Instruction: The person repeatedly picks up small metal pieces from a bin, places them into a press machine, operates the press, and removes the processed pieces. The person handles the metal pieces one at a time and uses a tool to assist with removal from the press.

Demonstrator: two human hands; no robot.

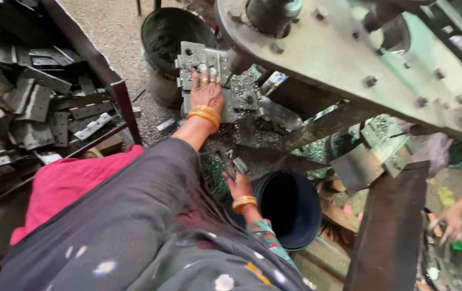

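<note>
bangles (204, 115): gold, showing on both wrists
shawl (134, 226): grey, carrying pale dots
cloth (63, 183): pink
plates (42, 97): dull grey
bucket (290, 207): dark blue
press (349, 54): showing pale green

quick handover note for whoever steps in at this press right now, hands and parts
Left hand: flat on a metal plate at the press die, fingers spread.
Right hand: low by the dark bucket, holding a small metal piece.
Pile of plates in the tray on the left; second bucket beyond the die.
Plate is on the die; whether it is pressed cannot be told.
</note>
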